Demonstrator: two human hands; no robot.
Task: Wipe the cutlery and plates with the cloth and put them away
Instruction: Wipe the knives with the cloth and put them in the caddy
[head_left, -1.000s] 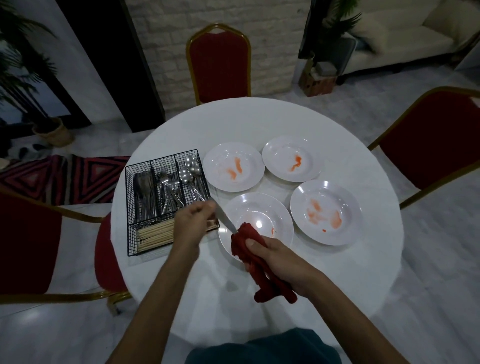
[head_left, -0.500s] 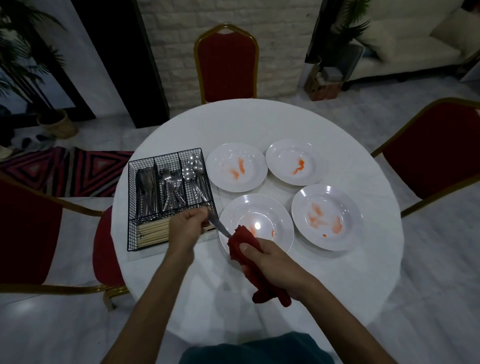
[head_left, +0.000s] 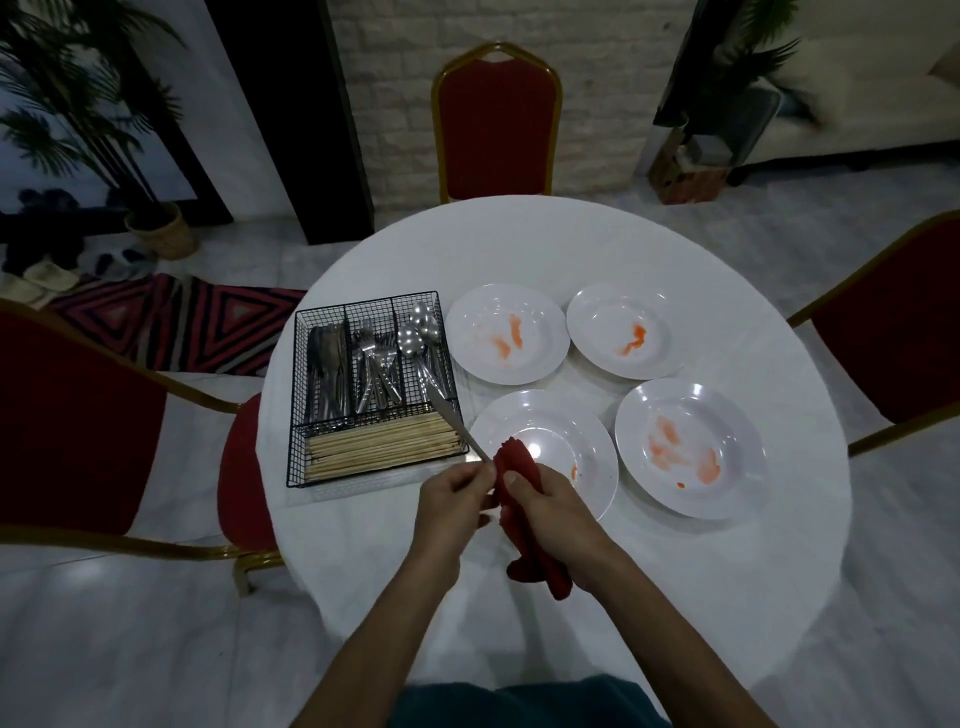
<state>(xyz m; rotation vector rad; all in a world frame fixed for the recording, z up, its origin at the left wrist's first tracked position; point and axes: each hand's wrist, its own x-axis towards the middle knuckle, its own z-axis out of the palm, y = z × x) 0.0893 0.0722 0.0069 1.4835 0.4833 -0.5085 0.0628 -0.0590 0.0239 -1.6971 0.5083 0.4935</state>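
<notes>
Knife-wiping step: left hand (head_left: 453, 493) pinches table knife (head_left: 456, 425), right hand (head_left: 551, 501) clamps red cloth (head_left: 519, 460) at its handle. Next, likely: knife into wire caddy (head_left: 294, 405) beyond left hand.

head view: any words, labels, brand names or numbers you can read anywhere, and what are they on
None: no word, number or logo can be read in the head view.
The plates, the wire basket and the red cloth show no print.
The knife held in the left hand is too small and blurred to show any stamp.
</notes>
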